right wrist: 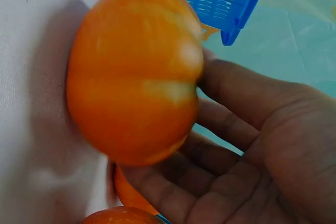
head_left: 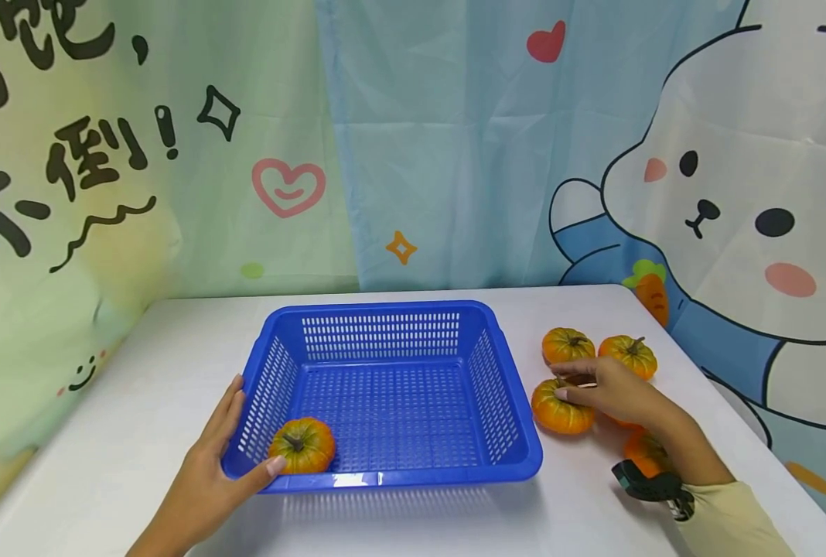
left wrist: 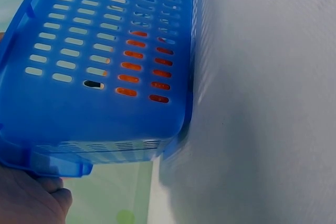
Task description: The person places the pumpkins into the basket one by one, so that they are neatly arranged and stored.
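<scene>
Closest to me, a pale sleeve (head_left: pixel 729 518) and a dark wrist device (head_left: pixel 653 487) lean over a pumpkin (head_left: pixel 644 452) that the arm partly covers. Opposite, the left hand (head_left: pixel 207 456) spans the near-left corner of a blue perforated plastic basket (head_left: pixel 455 475), its thumb on the near rim and its extended fingers along the left side — touching, not clenched. Just inside that corner sits an orange-and-green pumpkin (head_left: pixel 303 447), stem up. From the head I see its ribbed top; the left wrist camera instead catches the basket's outer wall, with orange glowing through the slots.

A little farther, the right hand (head_left: pixel 611 391) grasps another pumpkin (head_left: pixel 561 416) by its top, thumb against fingers, just outside the basket's right wall. The head view shows its green-streaked crown; the right wrist view gives its glossy orange flank and, at the lower edge, parts of other pumpkins. I can't tell whether its base touches the white table (head_left: pixel 141 402).

Beyond the hand stand two more pumpkins, a back-left one (head_left: pixel 564 344) and a back-right one (head_left: pixel 632 357). Behind everything hangs a printed curtain (head_left: pixel 448 170) — hearts, dark lettering, a white cartoon animal (head_left: pixel 726 247) and a carrot (head_left: pixel 651 300).
</scene>
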